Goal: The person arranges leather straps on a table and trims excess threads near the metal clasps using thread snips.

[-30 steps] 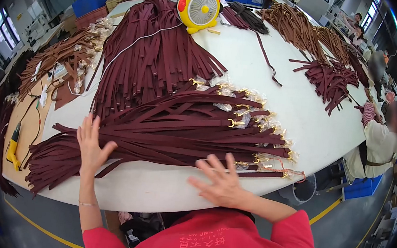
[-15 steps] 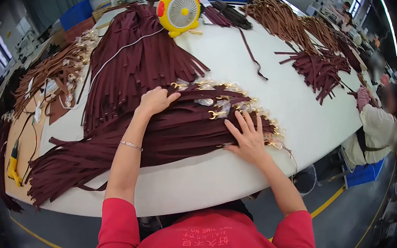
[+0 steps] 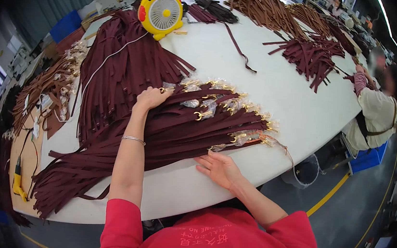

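Note:
A thick bundle of dark maroon straps [image 3: 173,133] lies across the near part of the table, its gold hooks [image 3: 207,113] in clear plastic at the right end. My left hand [image 3: 152,99] has its fingers curled over the bundle's far edge, at a strap end with a plastic-wrapped hook; its fingertips are partly hidden. At the near edge of the bundle, my right hand [image 3: 220,170] lies low on the white table [image 3: 178,177], palm turned toward the straps. Its fingers are stretched out beside the lowest strap, and it holds nothing.
A yellow chick-shaped fan [image 3: 161,13] stands behind another maroon strap pile [image 3: 118,62], its cord running over it. Brown straps [image 3: 263,10] lie at the back. A yellow-handled tool [image 3: 19,185] is at left. A co-worker [image 3: 376,113] sits at the right edge.
My right hand has come off the top of the straps near the hooks and moved down and left to the bundle's near edge. My left hand stays at the far edge.

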